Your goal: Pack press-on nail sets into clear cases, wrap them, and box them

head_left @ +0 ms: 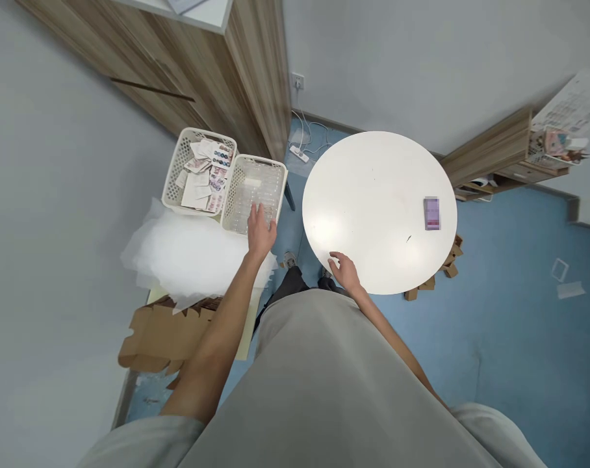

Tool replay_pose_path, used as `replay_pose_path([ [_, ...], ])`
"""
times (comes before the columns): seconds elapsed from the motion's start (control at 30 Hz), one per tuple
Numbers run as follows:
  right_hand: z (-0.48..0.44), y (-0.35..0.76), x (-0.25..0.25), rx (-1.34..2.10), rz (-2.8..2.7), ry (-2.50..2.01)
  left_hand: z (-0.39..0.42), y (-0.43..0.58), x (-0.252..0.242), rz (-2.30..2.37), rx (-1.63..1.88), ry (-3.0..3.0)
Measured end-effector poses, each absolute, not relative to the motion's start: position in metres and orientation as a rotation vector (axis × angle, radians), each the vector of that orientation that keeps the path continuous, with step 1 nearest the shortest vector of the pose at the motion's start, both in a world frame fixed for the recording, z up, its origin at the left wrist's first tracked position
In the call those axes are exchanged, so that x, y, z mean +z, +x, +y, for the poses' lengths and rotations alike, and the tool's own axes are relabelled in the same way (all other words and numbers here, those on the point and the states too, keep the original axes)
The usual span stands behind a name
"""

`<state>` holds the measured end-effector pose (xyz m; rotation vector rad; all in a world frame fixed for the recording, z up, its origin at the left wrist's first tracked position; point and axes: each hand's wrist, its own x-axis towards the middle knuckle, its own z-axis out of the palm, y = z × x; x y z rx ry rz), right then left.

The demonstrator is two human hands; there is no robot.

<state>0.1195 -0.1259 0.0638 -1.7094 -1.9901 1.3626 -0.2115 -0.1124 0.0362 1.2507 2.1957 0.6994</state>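
Note:
My left hand (260,234) reaches over the near edge of a white plastic basket (229,207) with clear plastic pieces (263,182) in it. Its fingers are stretched out and slightly apart, with nothing seen in them. Whether the fingertips touch the clear pieces I cannot tell. At the near left edge of a round white table (368,195) is my right hand (344,272), its fingers apart and loosely bent, holding nothing visible. A small purple stack (432,213), partly blurred, lies on the table's right side.
A second basket (171,179) holds cards and printed packets (202,179). White foam sheets (192,250) and flattened cardboard (161,335) lie at the left. A wood-grain cabinet (256,71) stands behind. A power strip (299,154) with cables and small cardboard boxes (451,268) are on the floor.

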Motion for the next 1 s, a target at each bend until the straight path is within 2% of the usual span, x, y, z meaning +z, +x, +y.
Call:
replay_pose_path([
  [0.23, -0.118, 0.071, 0.087, 1.294, -1.9, -1.752, -0.057, -0.242, 0.015, 2.013, 0.512, 1.466],
  [0.63, -0.116, 0.056, 0.098, 1.255, -1.772, -1.84, -0.051, -0.26, 0.006, 1.716, 0.486, 1.746],
  [1.0, -0.09, 0.03, 0.108, 1.324, -1.822, -1.752, -0.028, -0.288, 0.025, 1.926, 0.468, 1.712],
])
